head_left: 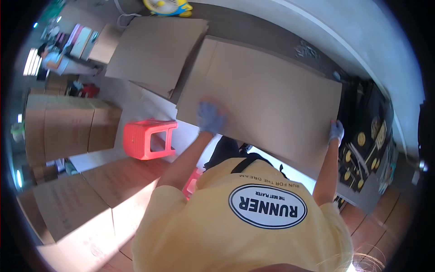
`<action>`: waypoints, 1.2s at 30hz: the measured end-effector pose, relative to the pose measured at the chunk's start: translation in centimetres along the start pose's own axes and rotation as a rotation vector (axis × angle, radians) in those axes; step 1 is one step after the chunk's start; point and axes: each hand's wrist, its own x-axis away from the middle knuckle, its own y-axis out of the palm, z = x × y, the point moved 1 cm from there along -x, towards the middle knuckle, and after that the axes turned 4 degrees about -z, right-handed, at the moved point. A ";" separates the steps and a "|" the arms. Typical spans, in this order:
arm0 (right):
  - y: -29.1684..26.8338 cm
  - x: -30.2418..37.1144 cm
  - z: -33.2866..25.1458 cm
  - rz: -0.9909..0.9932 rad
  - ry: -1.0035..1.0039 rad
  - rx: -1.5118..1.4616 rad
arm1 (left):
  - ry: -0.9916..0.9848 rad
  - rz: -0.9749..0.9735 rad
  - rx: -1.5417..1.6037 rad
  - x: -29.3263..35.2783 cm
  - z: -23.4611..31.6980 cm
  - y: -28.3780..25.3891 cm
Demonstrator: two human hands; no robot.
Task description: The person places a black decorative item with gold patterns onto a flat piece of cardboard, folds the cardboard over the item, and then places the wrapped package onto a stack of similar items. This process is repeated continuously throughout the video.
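Note:
A large brown cardboard sheet (pixel 267 97) lies in front of me, on top of a stack with other sheet edges showing under its far side. My left hand (pixel 210 119), in a pale glove, rests on the sheet near its left end. Its fingers are blurred but look stretched out flat over the surface. At the right edge my right hand (pixel 335 131), gloved too with bare fingertips, grips the border of the sheet, thumb side up. The underside of that edge is hidden.
A second cardboard stack (pixel 156 52) stands at the far left, a yellow and blue fan (pixel 167 6) behind it. A red plastic stool (pixel 147 139) and closed cartons (pixel 68 124) are on my left. Dark bundles with gold discs (pixel 364 149) lie right. Another person (pixel 59 61) is far left.

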 end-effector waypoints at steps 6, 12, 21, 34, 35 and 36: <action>-2.6 1.1 -8.1 -0.365 -0.035 -0.181 | -0.392 0.005 0.172 -6.4 -8.4 2.8; -5.1 1.8 -9.1 -0.623 -0.230 -0.950 | -0.131 -0.291 0.726 -9.8 -9.6 -2.5; 3.1 11.0 -22.3 -0.349 -0.471 -0.262 | 0.148 -0.081 0.254 -9.4 13.1 -3.9; 10.8 13.1 -23.2 -0.253 -0.386 0.529 | 0.022 -0.074 -0.127 -11.6 14.7 3.6; 11.9 13.6 -22.9 -0.243 -0.424 0.602 | 0.022 -0.045 -0.163 -11.3 14.6 3.9; 12.7 14.0 -22.3 -0.228 -0.461 0.676 | 0.030 -0.025 -0.147 -11.3 14.7 4.3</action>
